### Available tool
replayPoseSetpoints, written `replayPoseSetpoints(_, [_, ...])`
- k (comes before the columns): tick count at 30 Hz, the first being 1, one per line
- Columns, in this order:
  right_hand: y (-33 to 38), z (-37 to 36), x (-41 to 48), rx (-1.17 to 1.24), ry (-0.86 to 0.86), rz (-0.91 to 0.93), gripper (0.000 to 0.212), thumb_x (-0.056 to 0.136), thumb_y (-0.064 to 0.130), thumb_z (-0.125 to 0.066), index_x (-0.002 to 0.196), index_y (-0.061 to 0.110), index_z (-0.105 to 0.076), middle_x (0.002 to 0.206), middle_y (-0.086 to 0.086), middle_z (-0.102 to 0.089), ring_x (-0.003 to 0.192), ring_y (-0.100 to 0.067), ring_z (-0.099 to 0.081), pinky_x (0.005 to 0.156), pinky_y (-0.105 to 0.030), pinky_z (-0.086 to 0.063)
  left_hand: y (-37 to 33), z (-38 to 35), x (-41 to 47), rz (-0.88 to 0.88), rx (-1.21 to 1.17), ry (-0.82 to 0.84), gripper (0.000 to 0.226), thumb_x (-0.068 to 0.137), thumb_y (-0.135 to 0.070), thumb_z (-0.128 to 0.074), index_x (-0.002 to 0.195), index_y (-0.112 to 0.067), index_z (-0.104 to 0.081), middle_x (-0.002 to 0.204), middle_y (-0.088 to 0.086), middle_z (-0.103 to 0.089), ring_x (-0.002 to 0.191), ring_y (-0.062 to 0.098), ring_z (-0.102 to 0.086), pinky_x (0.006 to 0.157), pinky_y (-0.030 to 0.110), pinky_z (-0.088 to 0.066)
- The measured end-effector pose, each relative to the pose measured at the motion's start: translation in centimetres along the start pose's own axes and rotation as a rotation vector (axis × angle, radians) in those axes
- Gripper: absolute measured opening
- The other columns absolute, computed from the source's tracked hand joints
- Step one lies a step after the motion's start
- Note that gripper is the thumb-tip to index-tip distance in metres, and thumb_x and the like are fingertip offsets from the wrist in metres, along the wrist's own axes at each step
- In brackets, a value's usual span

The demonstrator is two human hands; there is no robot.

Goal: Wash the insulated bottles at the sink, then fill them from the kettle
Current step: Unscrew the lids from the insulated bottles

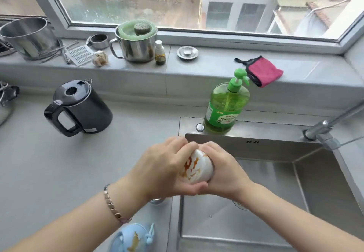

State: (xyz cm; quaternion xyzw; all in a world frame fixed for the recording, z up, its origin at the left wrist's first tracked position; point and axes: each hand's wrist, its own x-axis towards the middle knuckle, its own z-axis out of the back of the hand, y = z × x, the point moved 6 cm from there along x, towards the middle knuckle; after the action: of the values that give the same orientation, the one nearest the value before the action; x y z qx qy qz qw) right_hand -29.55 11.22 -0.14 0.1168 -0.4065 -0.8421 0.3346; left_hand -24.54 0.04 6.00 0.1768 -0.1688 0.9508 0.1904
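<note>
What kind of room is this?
Most likely a home kitchen: there is a steel sink with a tap, a black kettle on the counter, and a green bottle of dish soap at the sink's edge.

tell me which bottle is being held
The white bottle with orange markings, gripped between the left hand and right hand at the edge of the sink; the pale blue bottle sits on the counter, in neither hand.

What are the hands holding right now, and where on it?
Both grip the white bottle: left hand wraps its left side, right hand its right side. Its lower part is hidden.
</note>
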Motion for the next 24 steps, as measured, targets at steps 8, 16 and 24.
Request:
replayPoseSetpoints(8, [-2.0,2.8,-7.5,-0.261,-0.364,-0.157,0.043,0.049,0.045,-0.061,0.09,0.031,-0.056,0.078,0.011,-0.049,0.066,-0.011,-0.052,0.047,-0.023,-0.044,-5.9,-3.4,0.5,0.715,-0.166,0.184,0.059,0.071,-0.076,-0.041,0.081,-0.018,-0.049,0.074,-0.007,-0.05,0.074,0.016,-0.05,0.059,0.022,-0.033])
replayPoseSetpoints(16, [-2.9,4.7,-12.2,-0.214,-0.172,-0.097,0.063,0.043,0.037,-0.065,0.103,0.038,-0.047,0.085,0.013,-0.048,0.072,-0.011,-0.048,0.052,-0.031,-0.049,-10.1,-3.3,-1.6,0.157,-0.444,0.53,0.072,0.068,-0.033,-0.069,0.127,-0.048,-0.03,0.127,-0.026,-0.031,0.116,0.001,-0.043,0.093,0.028,-0.045])
replayPoseSetpoints(24, [-3.0,5.2,-14.6,-0.201,-0.085,-0.086,0.066,0.043,0.038,-0.072,0.104,0.041,-0.047,0.087,0.012,-0.05,0.072,-0.009,-0.048,0.056,-0.023,-0.04,-13.0,-2.7,-1.4,0.085,-0.174,0.43,0.093,0.062,-0.052,-0.076,0.136,-0.039,-0.021,0.14,-0.019,-0.028,0.123,0.004,-0.036,0.098,0.023,-0.039])
